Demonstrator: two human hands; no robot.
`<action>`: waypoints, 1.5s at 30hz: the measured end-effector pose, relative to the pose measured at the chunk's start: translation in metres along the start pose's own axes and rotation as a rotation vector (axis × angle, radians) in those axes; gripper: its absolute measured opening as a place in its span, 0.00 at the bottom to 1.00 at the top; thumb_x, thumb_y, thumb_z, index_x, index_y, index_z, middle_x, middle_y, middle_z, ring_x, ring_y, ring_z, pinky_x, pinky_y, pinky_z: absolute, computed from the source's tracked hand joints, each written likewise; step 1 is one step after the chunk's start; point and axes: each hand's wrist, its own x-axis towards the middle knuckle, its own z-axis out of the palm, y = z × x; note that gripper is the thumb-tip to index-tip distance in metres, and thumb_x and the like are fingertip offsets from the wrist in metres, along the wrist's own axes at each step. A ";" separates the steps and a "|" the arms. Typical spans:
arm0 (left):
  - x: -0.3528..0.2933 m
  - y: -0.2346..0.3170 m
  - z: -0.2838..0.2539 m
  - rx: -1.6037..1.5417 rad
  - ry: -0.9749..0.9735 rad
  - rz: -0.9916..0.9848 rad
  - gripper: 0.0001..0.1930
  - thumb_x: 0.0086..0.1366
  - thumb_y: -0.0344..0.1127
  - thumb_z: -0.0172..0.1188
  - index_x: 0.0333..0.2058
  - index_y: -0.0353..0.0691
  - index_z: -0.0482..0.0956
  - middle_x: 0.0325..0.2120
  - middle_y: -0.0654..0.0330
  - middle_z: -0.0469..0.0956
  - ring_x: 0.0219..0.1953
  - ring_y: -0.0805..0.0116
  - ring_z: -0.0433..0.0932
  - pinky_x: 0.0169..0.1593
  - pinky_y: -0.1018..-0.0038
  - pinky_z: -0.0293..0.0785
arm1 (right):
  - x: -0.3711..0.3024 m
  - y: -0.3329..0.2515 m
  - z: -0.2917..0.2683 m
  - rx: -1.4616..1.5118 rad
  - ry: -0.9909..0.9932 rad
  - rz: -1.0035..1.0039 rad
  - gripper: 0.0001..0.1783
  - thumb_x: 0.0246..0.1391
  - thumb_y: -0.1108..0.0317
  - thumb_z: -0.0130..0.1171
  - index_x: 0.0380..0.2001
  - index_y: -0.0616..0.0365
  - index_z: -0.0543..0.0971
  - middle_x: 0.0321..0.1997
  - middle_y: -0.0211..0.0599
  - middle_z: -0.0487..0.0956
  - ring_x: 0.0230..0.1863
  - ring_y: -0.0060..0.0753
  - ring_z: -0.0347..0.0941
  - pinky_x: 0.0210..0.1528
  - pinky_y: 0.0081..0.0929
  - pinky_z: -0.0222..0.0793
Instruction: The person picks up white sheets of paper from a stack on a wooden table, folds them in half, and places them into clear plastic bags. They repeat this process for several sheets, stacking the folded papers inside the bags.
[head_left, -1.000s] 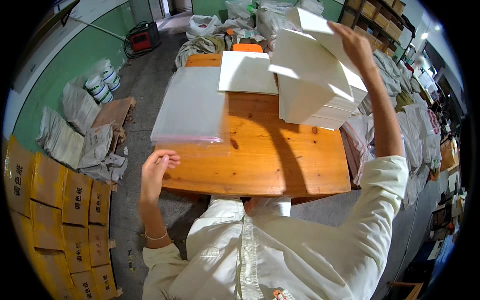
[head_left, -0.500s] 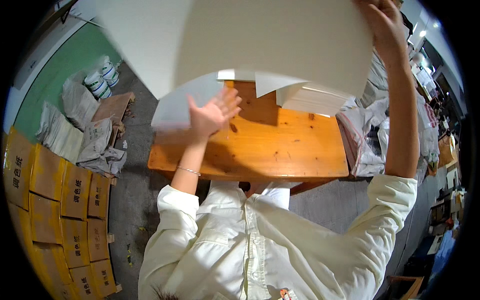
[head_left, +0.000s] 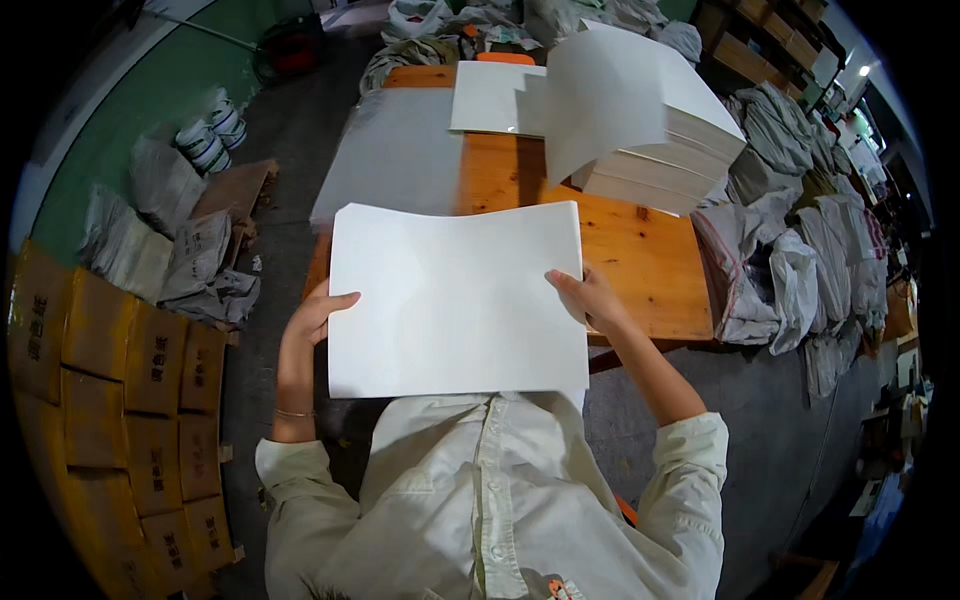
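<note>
Hands grip one large white paper sheet by its side edges: the left hand pinches the left edge, the right hand pinches the right edge. Sheet position: held flat, slightly bowed, above the near edge of the wooden table, with the white paper stack well beyond it.

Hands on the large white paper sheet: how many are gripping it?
2. The left hand holds the large white paper sheet at its left edge; the right hand pinches its right edge, above the orange wooden table.
</note>
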 end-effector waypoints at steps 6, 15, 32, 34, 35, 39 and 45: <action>0.044 -0.010 0.001 0.147 -0.001 0.041 0.24 0.59 0.25 0.56 0.54 0.28 0.64 0.49 0.52 0.71 0.49 0.63 0.72 0.51 0.72 0.69 | 0.027 -0.010 -0.040 -1.039 0.511 -0.457 0.25 0.52 0.59 0.59 0.49 0.62 0.68 0.44 0.48 0.73 0.43 0.40 0.71 0.42 0.32 0.68; 0.051 -0.028 -0.003 0.181 0.054 0.183 0.20 0.59 0.25 0.56 0.51 0.28 0.66 0.46 0.55 0.72 0.48 0.66 0.71 0.52 0.73 0.67 | 0.119 -0.057 0.007 -0.066 0.424 -0.324 0.68 0.30 0.40 0.71 0.60 0.74 0.44 0.65 0.60 0.48 0.65 0.49 0.50 0.66 0.39 0.43; -0.048 0.016 0.069 1.115 0.900 1.114 0.18 0.61 0.33 0.54 0.49 0.34 0.68 0.53 0.51 0.65 0.53 0.58 0.66 0.55 0.61 0.63 | -0.020 -0.039 0.023 -1.217 -0.432 -1.095 0.28 0.40 0.79 0.56 0.44 0.33 0.79 0.58 0.24 0.70 0.63 0.33 0.60 0.69 0.46 0.45; -0.076 0.010 0.087 1.258 0.580 1.121 0.24 0.56 0.41 0.59 0.49 0.36 0.69 0.54 0.50 0.65 0.54 0.53 0.66 0.59 0.58 0.56 | -0.028 -0.026 0.003 -1.098 -0.433 -0.930 0.28 0.37 0.81 0.57 0.40 0.33 0.81 0.57 0.25 0.71 0.63 0.34 0.61 0.68 0.48 0.45; -0.088 0.012 0.106 1.356 0.393 1.127 0.26 0.53 0.43 0.61 0.49 0.37 0.69 0.54 0.50 0.65 0.55 0.52 0.65 0.60 0.56 0.54 | -0.028 -0.020 -0.005 -1.075 -0.415 -0.901 0.28 0.36 0.82 0.57 0.40 0.34 0.81 0.56 0.26 0.72 0.62 0.35 0.61 0.68 0.49 0.46; -0.078 -0.007 0.155 1.268 -0.063 0.875 0.37 0.46 0.46 0.67 0.54 0.39 0.66 0.56 0.51 0.63 0.60 0.52 0.59 0.63 0.55 0.49 | -0.026 0.001 -0.026 -1.053 -0.332 -0.848 0.31 0.34 0.84 0.57 0.41 0.36 0.81 0.56 0.29 0.72 0.61 0.38 0.62 0.67 0.48 0.48; -0.029 -0.068 0.171 1.585 -0.151 0.717 0.39 0.46 0.40 0.68 0.58 0.43 0.62 0.59 0.55 0.59 0.63 0.54 0.54 0.64 0.54 0.49 | -0.038 0.022 -0.036 -1.050 -0.220 -0.820 0.33 0.34 0.86 0.56 0.43 0.36 0.80 0.57 0.32 0.71 0.62 0.41 0.61 0.66 0.45 0.51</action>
